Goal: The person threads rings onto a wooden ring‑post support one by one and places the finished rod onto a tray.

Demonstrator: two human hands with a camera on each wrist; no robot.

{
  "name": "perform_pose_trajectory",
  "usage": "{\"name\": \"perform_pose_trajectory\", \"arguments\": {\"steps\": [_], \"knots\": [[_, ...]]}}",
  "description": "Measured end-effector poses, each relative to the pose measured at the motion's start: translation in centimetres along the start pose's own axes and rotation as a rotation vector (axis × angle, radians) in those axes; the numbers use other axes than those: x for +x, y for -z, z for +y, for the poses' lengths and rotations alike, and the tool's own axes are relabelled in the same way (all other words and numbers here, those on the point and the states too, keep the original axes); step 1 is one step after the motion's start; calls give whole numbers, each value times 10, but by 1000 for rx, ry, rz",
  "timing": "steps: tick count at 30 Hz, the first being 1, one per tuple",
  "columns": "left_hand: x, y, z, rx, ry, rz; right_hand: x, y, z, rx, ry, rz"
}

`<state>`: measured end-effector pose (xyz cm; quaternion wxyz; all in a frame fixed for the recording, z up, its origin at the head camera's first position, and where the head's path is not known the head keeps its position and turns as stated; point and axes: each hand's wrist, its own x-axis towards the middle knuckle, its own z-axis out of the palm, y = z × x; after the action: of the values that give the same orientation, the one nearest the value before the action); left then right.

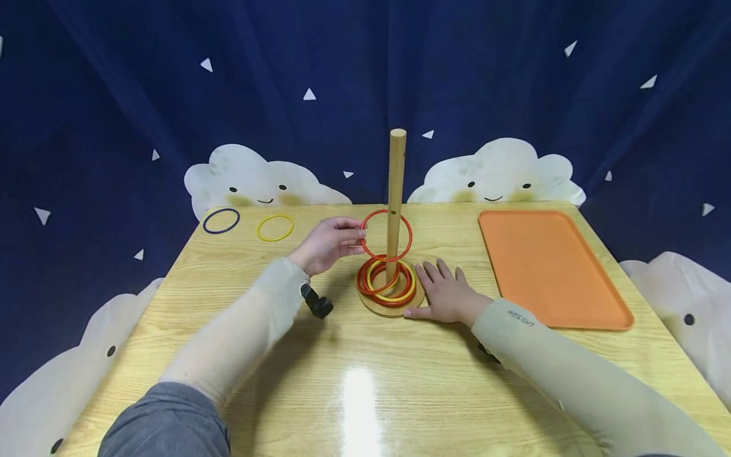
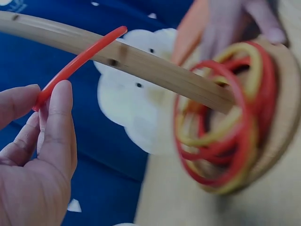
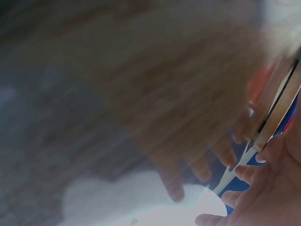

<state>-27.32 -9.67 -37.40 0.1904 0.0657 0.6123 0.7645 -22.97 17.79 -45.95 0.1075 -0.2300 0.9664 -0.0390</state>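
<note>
In the head view, my left hand [image 1: 331,244] pinches a red ring [image 1: 410,233] by its left side. This ring appears to be around the upright wooden post [image 1: 396,171], above the base; in the left wrist view the ring [image 2: 77,63] crosses the post nearly edge-on, with thumb and fingers of the left hand [image 2: 42,141] at one end. Several red and yellow rings [image 1: 412,293] lie stacked round the post on the round wooden base [image 1: 377,309]. My right hand [image 1: 448,295] lies with spread fingers at the base's right edge, thumb at its rim.
A purple ring [image 1: 221,231] and a yellow ring [image 1: 275,239] lie at the back left of the wooden table [image 1: 308,393]. An orange tray [image 1: 548,266] rests on the right. Behind the table hangs a dark blue curtain [image 1: 285,38] with clouds.
</note>
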Motion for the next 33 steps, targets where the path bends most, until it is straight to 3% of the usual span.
{"name": "perform_pose_trajectory", "arguments": {"steps": [8, 16, 21, 29, 33], "knots": [[3, 4, -37, 11, 93, -12, 1, 0, 0, -2, -4, -15], [6, 6, -60, 54, 154, -2, 3, 0, 0, -13, -10, -15], [6, 6, -62, 153, 183, 10, 0, 2, -2, -4, -14, -26], [4, 12, -56, 411, 153, 29, 0, 2, -2, -6, -8, -20], [7, 28, -52, 409, 107, 63, 0, 1, -2, -3, -8, -20]]}}
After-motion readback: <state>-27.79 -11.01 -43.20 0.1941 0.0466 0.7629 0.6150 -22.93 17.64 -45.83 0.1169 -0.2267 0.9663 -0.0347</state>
